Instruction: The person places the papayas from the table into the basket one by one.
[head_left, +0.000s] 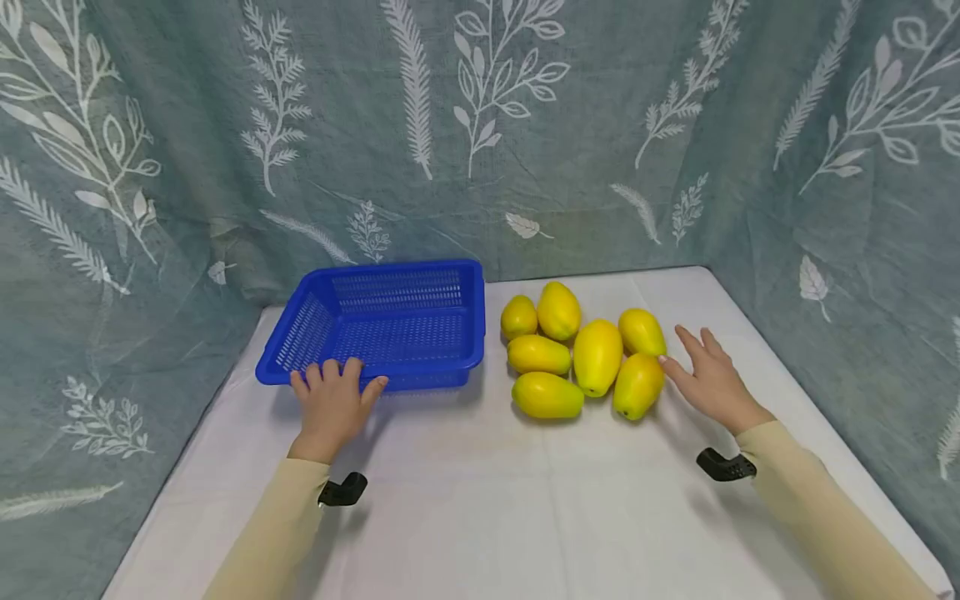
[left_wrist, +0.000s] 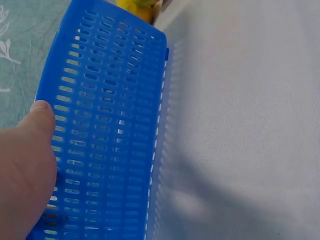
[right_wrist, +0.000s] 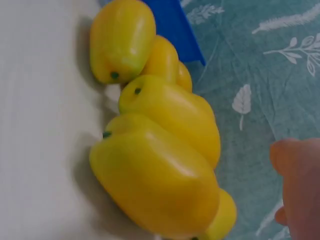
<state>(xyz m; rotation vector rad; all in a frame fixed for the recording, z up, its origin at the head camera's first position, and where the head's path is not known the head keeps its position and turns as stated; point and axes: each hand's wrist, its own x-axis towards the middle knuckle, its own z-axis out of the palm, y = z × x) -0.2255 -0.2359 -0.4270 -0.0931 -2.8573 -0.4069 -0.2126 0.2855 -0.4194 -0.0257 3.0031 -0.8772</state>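
Note:
At the left stands a blue slotted plastic basket (head_left: pixel 401 333) with nothing inside. My left hand (head_left: pixel 330 408) holds its near rim, fingers over the edge; the thumb (left_wrist: pixel 42 117) lies along the rim in the left wrist view. Right of the basket, several yellow papayas (head_left: pixel 597 358) with greenish ends lie in a close group. Beside their right side is my right hand (head_left: pixel 708 383), fingers spread and holding nothing, its thumb tip right at the nearest papaya (head_left: pixel 639 386). That large papaya (right_wrist: pixel 155 175) fills the middle of the right wrist view.
A white cloth (head_left: pixel 480 517) covers the table. Grey-green curtains (head_left: pixel 360 117) with white leaf prints hang close behind the table and along both sides. Each sleeve carries a black wrist mount (head_left: pixel 726 465).

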